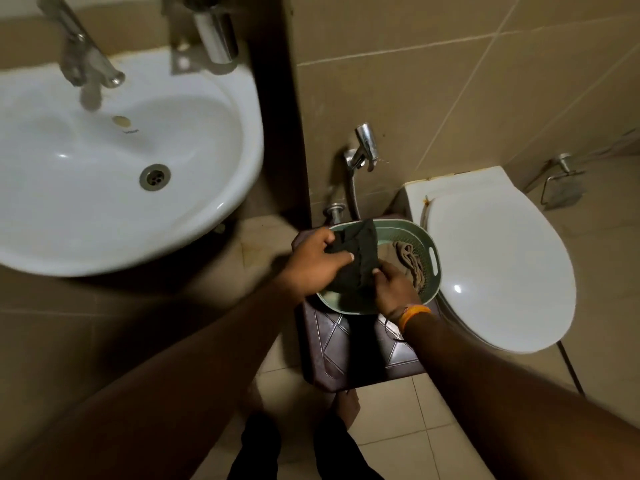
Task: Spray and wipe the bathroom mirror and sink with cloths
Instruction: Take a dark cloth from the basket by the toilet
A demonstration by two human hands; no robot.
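Observation:
A dark cloth (pixel 356 258) hangs over a green basket (pixel 408 233), held by both hands. My left hand (pixel 317 261) pinches its upper left part between thumb and fingers. My right hand (pixel 394 284) grips its lower right corner. A tan cloth (pixel 408 259) lies crumpled inside the basket on the right. The white sink (pixel 114 161) is up at the left, with a chrome tap (pixel 83 57) over the bowl. The mirror is out of view.
The basket rests on a dark brown stool (pixel 346 351) between the sink and a white toilet (pixel 498 258) with its lid down. A chrome jet-spray valve (pixel 362 150) sticks out of the tiled wall above. A steel cup holder (pixel 214 32) hangs by the sink.

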